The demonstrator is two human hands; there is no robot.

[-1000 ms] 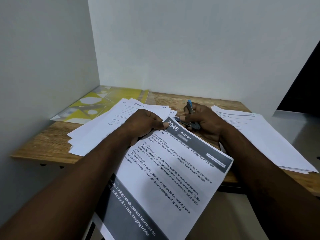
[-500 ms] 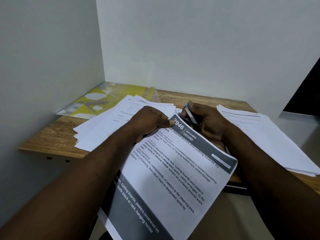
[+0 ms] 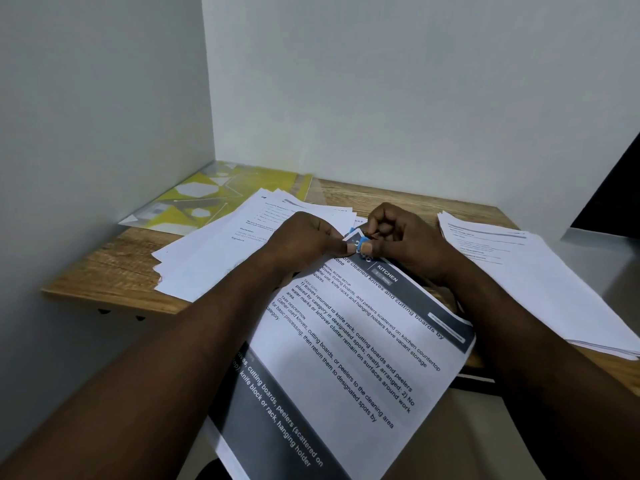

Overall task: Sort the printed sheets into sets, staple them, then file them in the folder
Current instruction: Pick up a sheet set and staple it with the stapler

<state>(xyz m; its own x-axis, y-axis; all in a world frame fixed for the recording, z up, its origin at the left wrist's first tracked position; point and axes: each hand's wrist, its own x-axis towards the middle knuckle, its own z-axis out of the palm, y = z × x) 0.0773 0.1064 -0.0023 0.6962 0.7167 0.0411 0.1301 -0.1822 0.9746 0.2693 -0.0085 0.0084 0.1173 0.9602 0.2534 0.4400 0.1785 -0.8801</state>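
Two hands meet over the top corner of a printed set point(image 3: 346, 358), and the arrangement looks made for stapling. The left hand point(image 3: 304, 240) pinches that corner between thumb and curled fingers, seemingly to keep the pages squared so none can slide. The right hand point(image 3: 408, 237) is clenched round a small blue stapler point(image 3: 362, 243) that sits on the same corner; whether a staple has gone in I cannot tell. The set lies slanted across the near edge of the counter point(image 3: 104, 271), its lower half hanging off toward the person, which likely leaves the corner free to work on. Its top page is white with a dark grey header band reading "KITCHEN", bold black text beneath, and another grey band lower down; the paper bows slightly. A loose fan of sheets point(image 3: 214, 258) covers the left side, overlapping a yellow patterned folder point(image 3: 214, 192) in the back left corner. A neater stack point(image 3: 540, 278) rests along the right edge.
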